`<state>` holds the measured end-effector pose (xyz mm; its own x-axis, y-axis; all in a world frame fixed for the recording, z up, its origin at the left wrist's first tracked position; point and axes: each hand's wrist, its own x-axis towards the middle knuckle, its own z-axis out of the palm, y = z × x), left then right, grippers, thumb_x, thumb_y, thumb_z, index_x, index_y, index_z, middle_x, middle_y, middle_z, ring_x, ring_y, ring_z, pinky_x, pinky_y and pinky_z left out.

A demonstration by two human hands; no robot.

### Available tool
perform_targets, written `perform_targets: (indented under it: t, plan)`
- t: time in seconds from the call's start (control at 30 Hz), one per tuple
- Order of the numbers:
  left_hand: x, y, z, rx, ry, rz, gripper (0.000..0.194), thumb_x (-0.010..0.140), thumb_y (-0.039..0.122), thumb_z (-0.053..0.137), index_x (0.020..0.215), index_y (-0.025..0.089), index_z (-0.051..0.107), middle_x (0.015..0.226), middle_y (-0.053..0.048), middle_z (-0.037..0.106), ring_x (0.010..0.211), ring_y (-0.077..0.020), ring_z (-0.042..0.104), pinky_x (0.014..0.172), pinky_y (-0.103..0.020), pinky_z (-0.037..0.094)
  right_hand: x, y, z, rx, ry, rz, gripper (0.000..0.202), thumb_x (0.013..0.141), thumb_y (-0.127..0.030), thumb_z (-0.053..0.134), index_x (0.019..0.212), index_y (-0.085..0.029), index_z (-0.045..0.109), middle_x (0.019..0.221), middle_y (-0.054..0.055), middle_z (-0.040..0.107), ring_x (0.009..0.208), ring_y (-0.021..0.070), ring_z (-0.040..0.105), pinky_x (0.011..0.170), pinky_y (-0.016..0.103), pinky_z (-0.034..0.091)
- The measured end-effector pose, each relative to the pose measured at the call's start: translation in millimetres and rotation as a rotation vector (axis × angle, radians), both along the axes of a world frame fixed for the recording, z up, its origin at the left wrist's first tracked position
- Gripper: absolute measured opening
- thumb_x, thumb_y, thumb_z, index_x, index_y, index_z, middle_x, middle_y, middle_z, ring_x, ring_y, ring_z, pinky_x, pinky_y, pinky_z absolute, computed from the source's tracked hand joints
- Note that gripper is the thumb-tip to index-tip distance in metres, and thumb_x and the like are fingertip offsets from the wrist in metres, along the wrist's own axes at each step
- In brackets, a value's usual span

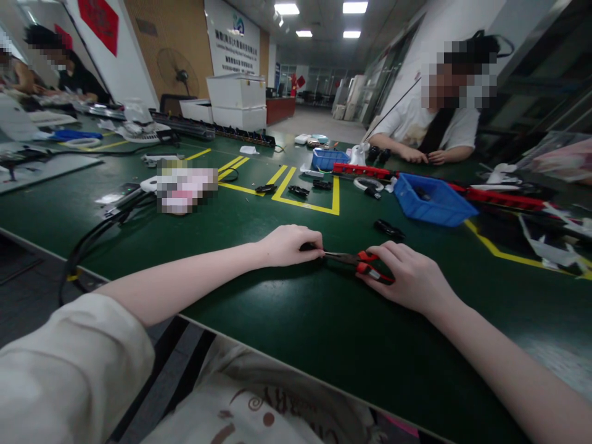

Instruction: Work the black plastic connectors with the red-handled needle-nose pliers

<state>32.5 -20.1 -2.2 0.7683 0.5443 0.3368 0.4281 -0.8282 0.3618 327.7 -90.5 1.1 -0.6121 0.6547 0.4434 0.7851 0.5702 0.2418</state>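
Note:
My left hand [291,245] is closed around a small black part [308,246], mostly hidden by the fingers. Red-handled pliers [363,262] are in my right hand [409,271], with the fingers around the handles. The pliers' metal jaws point left and reach the fingertips of my left hand at the black part. Beyond my right hand lies another black part [389,229] on the green table [259,320]. Farther off, several more black pieces [298,192] lie in and beside a yellow-taped area.
At the right stands a blue bin [432,200], near a long red strip [504,198]. A smaller blue bin [330,159] is farther back. Black cables [99,225] and a phone-like pink item [185,190] lie left. A person [430,132] sits across the table.

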Motion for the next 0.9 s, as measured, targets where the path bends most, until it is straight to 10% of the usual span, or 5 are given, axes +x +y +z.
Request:
perform_targets:
  t: [0.9]
  plan:
    - [-5, 7, -0.4, -0.015, 0.043, -0.138, 0.028, 0.09, 0.039, 0.07, 0.108, 0.02, 0.061, 0.107, -0.005, 0.068, 0.098, -0.02, 0.064, 0.081, -0.03, 0.047, 11, 3, -0.1, 0.012, 0.022, -0.031, 0.043, 0.089, -0.051, 0.062, 0.112, -0.014, 0.064, 0.102, 0.014, 0.071, 0.087, 0.027, 0.068, 0.07, 0.037, 0.052]
